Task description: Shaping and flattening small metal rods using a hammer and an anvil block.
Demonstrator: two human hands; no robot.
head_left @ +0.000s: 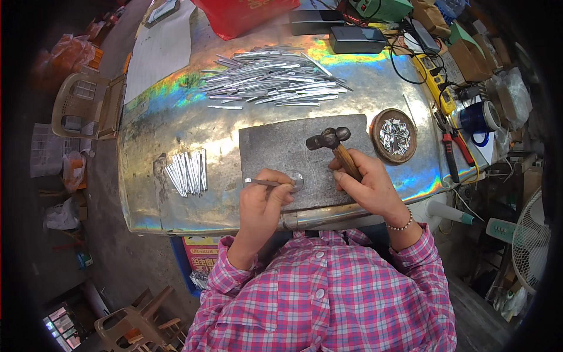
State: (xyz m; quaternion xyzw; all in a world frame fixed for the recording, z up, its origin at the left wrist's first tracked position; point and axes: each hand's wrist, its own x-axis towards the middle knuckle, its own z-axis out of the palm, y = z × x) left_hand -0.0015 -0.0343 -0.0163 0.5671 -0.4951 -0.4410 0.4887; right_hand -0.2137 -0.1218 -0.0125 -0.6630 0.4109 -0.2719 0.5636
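Here, the metal strip point(262, 182) juts leftward from the pinching left hand point(261, 202).

A red bag point(246, 16) stands toward the far side of the counter point(158, 126), with two dark boxes point(358, 41) just right of it. A white sheet point(163, 56) covers the far left corner. On the right, a yellow power strip point(435, 82) lies among black cords point(404, 74), and red-handled pliers point(449, 154) lie near it. A brown chair point(76, 110) stands left of the counter, a second chair point(122, 324) at lower left, and a white fan point(529, 243) at far right.
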